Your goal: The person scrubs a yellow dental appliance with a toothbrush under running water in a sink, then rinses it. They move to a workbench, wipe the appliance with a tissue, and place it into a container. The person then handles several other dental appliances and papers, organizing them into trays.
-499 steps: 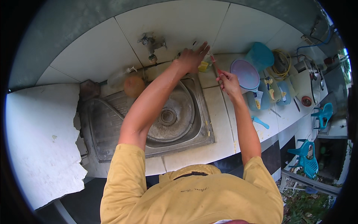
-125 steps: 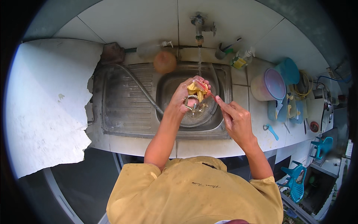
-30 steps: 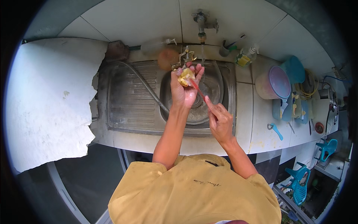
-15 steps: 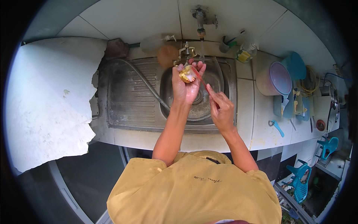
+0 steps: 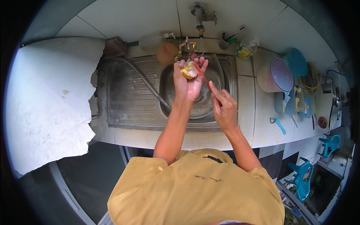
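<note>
My left hand (image 5: 190, 84) is held palm up over the sink basin, its fingers curled round a brass dental articulator (image 5: 188, 45) that carries a yellow and whitish-pink tooth model (image 5: 188, 70). The articulator's metal frame and upright screw stick out beyond the fingertips. In my right hand (image 5: 225, 110) is a slim red-handled brush (image 5: 203, 75), pinched near its end. Its tip rests against the right side of the model; the bristles are too small to make out. Behind the hands a wall tap (image 5: 200, 18) lets a thin stream of water fall.
The steel sink (image 5: 131, 95) has a ridged drainboard on its left, crossed by a grey hose (image 5: 148, 84). A broken white board (image 5: 52, 101) lies farther left. Soap bottles, a brush cup (image 5: 225, 42), a lidded tub (image 5: 275, 77) and a blue-handled tool (image 5: 279, 125) stand or lie around it.
Both hands keep almost the same place. The brush tip has shifted slightly against the model, and the articulator and model have turned a little in my left hand.
</note>
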`<state>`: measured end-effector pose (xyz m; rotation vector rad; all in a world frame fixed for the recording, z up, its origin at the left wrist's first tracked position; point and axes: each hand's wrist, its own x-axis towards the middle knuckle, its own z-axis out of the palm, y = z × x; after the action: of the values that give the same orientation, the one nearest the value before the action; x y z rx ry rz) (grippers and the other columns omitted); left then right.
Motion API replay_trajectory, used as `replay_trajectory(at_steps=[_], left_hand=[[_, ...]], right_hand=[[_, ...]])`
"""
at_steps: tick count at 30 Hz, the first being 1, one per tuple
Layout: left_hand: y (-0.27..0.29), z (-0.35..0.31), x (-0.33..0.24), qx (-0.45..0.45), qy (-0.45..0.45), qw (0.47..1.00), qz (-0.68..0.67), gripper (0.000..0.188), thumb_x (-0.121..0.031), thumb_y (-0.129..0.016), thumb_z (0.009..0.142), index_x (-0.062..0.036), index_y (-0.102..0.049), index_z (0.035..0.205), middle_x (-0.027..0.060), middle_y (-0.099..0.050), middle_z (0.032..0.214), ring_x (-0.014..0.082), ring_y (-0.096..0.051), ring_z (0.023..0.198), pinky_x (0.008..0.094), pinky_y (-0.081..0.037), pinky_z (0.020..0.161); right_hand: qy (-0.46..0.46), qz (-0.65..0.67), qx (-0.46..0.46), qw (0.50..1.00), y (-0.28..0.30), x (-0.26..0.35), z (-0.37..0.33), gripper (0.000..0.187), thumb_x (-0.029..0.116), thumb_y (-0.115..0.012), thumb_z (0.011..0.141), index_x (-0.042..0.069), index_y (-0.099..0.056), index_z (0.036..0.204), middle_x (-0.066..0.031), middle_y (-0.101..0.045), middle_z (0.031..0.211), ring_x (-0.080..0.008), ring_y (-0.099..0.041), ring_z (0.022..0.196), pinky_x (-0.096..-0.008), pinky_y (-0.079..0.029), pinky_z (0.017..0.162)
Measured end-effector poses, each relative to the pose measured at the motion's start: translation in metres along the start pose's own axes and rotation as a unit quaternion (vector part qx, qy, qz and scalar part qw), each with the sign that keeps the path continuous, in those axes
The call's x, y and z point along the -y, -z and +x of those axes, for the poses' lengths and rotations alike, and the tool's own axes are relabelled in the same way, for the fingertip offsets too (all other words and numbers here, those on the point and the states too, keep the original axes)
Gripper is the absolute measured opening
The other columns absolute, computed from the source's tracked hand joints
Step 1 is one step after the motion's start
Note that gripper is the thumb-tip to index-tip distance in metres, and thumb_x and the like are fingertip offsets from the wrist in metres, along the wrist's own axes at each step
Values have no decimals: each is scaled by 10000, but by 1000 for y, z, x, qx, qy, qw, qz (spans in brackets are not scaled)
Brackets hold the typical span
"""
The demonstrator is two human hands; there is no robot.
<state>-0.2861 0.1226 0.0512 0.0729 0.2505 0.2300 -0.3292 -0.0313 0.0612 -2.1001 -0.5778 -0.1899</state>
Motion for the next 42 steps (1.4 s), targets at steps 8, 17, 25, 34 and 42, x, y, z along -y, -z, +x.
replay_trajectory(at_steps=[8, 17, 25, 34, 42], left_hand=[[1, -3, 4, -6, 25, 1000, -4, 273, -179, -520, 905, 62, -515, 1035, 146, -572, 940, 302, -594, 1016, 488, -426, 1104], [-9, -4, -11, 31, 66, 997, 24, 441, -196, -520, 908, 64, -478, 1262, 133, -552, 1053, 257, -567, 1019, 425, -489, 998], [12, -2, -11, 60, 8, 998, 15, 392, -37, -547, 905, -88, -505, 1291, 86, -560, 1126, 210, -561, 1032, 337, -512, 888], [3, -1, -5, 44, -46, 998, -20, 205, -58, -505, 971, -90, -541, 1170, 95, -560, 1126, 221, -573, 993, 319, -560, 818], [9, 13, 0, -21, -44, 992, -119, 190, 21, -498, 884, -29, -550, 1061, 136, -574, 1088, 251, -587, 968, 324, -565, 791]], right_hand=[[12, -6, 11, 1000, 5, -5, -5, 522, -70, -643, 818, 163, -657, 1285, -118, -557, 685, -234, -555, 584, -337, -477, 574], [-1, -2, 26, 1000, 27, 7, 7, 478, -47, -621, 862, 164, -654, 1290, -101, -542, 677, -205, -527, 586, -327, -469, 583], [-44, 41, 36, 998, 4, 13, -23, 456, -30, -635, 866, 154, -659, 1282, -98, -488, 648, -192, -456, 535, -316, -418, 534], [-42, 75, -26, 996, -11, 25, -4, 473, -67, -629, 864, 128, -646, 1295, -109, -496, 662, -178, -468, 554, -307, -427, 545], [-36, 45, -27, 998, -13, 22, 5, 496, -71, -637, 839, 138, -652, 1289, -132, -569, 692, -228, -549, 576, -343, -466, 580]])
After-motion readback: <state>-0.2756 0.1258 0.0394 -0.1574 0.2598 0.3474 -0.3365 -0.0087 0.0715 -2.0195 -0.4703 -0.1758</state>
